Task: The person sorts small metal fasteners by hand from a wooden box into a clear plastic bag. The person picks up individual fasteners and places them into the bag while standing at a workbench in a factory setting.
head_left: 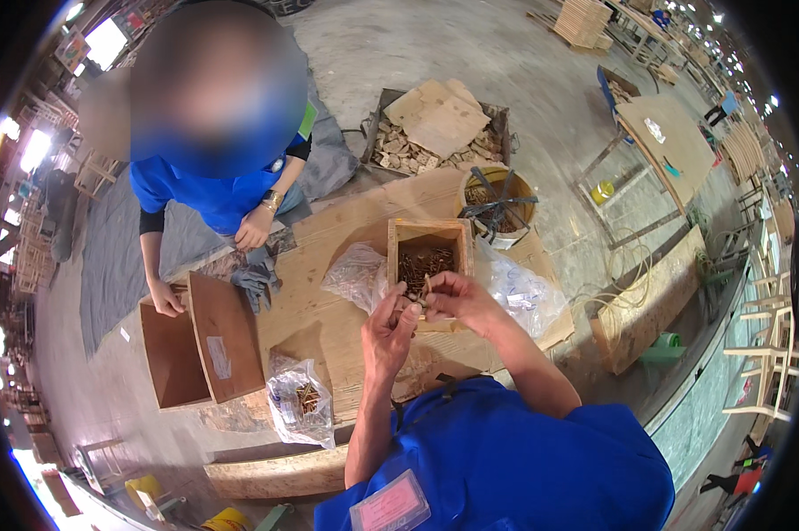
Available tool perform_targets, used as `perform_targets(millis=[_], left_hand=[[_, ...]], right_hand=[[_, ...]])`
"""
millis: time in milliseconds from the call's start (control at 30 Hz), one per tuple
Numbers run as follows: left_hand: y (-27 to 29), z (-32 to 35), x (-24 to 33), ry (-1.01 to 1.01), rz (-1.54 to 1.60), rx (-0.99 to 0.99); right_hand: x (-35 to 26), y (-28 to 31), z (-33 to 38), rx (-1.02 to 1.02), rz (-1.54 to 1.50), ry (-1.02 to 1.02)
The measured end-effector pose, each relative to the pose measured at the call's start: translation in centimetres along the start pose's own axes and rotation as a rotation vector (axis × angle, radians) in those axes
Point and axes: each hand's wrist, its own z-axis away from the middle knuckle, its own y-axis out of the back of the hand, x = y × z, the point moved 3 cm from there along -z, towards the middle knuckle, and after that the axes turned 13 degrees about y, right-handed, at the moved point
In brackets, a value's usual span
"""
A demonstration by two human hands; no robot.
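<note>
An open wooden box (430, 232) stands in front of me, with a heap of brown metal screws (424, 262) inside. Over its near edge my two hands come together, fingertips almost touching. My left hand (389, 329) is closed, thumb and fingers pressed round small pieces too tiny to name. From the right, my right hand (459, 299) pinches at the same spot; what lies between its fingertips is partly hidden. Crumpled clear plastic bags (525, 292) lie against the box on both sides. Closer to me on the left is another clear bag (300, 403) of screws.
Opposite, at left, a co-worker in blue (231, 199) rests a hand on a brown box (227, 327). Grey gloves (256, 281) lie beside it. Behind my box stand a bucket (521, 208) with black straps and a tray (507, 133) of wood pieces. A table (669, 142) is at right.
</note>
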Motion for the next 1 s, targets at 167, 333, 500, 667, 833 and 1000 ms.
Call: perform_targets(millis=[167,333,500,667,833,1000], left_hand=[[0.4,0.8,-2.6,-0.028,0.016,-0.13],[1.5,3.0,-2.1,-0.234,-0.255,-0.016],[2.2,3.9,-0.8,-0.122,-0.001,-0.047],[3.2,3.1,-2.6,0.081,0.519,-0.071],[2.3,3.4,-2.9,0.156,0.173,-0.032],[3.5,3.2,-3.5,0.049,0.16,0.091]], right_hand=[[1.6,-2.1,3.5,0.041,-0.111,-0.019],[5.0,-1.1,5.1,0.107,-0.189,-0.053],[4.7,-1.3,4.8,0.081,-0.13,-0.018],[3.0,-3.2,4.9,0.032,-0.109,-0.023],[2.6,-4.6,4.6,-0.117,0.16,0.05],[-0.3,-1.8,-0.2,-0.345,0.821,0.229]])
